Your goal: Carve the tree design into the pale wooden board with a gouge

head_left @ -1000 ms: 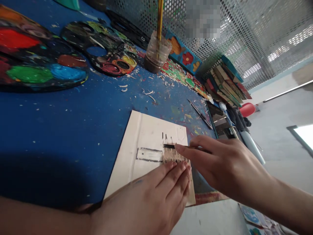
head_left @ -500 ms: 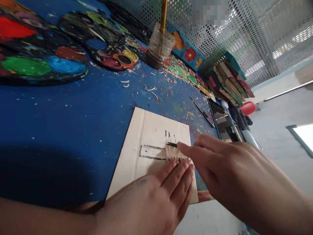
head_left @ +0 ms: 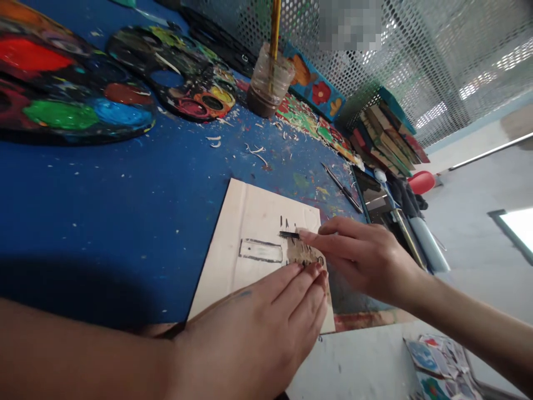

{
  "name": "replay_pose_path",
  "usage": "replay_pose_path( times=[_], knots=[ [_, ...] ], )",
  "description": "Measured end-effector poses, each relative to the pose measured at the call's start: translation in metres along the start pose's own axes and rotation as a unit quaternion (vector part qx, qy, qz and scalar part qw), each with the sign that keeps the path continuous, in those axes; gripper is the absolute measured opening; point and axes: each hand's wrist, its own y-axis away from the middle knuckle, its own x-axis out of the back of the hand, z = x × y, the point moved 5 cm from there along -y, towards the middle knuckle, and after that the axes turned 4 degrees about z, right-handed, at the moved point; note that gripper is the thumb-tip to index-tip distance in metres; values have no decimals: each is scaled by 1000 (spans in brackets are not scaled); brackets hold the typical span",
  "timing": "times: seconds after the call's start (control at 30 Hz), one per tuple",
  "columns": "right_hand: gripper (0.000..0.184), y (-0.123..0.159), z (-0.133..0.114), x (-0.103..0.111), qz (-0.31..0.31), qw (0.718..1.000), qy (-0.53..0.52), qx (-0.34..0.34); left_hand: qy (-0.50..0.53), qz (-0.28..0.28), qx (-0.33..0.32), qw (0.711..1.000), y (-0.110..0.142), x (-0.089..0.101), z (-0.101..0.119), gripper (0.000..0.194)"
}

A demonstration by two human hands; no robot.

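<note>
A pale wooden board (head_left: 260,200) lies on the blue table, marked with dark drawn lines, an outlined rectangle and a rough brownish patch of cut surface. My left hand (head_left: 258,328) rests flat across its lower part, fingers side by side and stretched out, the fingertips beside the brownish patch. From the right, my right hand (head_left: 366,250) pinches a thin carving tool (head_left: 288,235), whose dark tip touches the board among the short drawn strokes. Its handle is hidden in my fingers.
Paint-covered palettes (head_left: 75,114) (head_left: 195,105) stand at the back left. Behind the board are a plastic cup (head_left: 268,89) of murky water with a brush, and curled shavings (head_left: 258,153). A pen (head_left: 341,188) lies on the right, near stacked painted blocks (head_left: 385,136).
My right hand has shifted slightly up with the tool, whose tip now lies nearer the drawn strokes, and its wrist has tilted. My left hand stays on the board.
</note>
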Motion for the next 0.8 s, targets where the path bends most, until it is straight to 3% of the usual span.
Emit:
replay_pose_path(
  times=[0.27, 0.6, 0.7, 0.8],
  knots=[
    [33, -18, -7, 19, -55, 996, 61, 27, 9, -7, -4, 1000, 1, -2, -3, 58],
    [38, -34, -20, 24, -117, 980, 153, 51, 22, 2, 4, 1000, -1, 0, -3, 47],
    [37, -37, -19, 23, -136, 978, 142, 71, 23, 1, 5, 1000, -1, 0, -5, 47],
    [34, -29, -13, 19, -107, 987, 99, 66, 25, 2, -1, 1000, 0, -1, -5, 50]
  ],
)
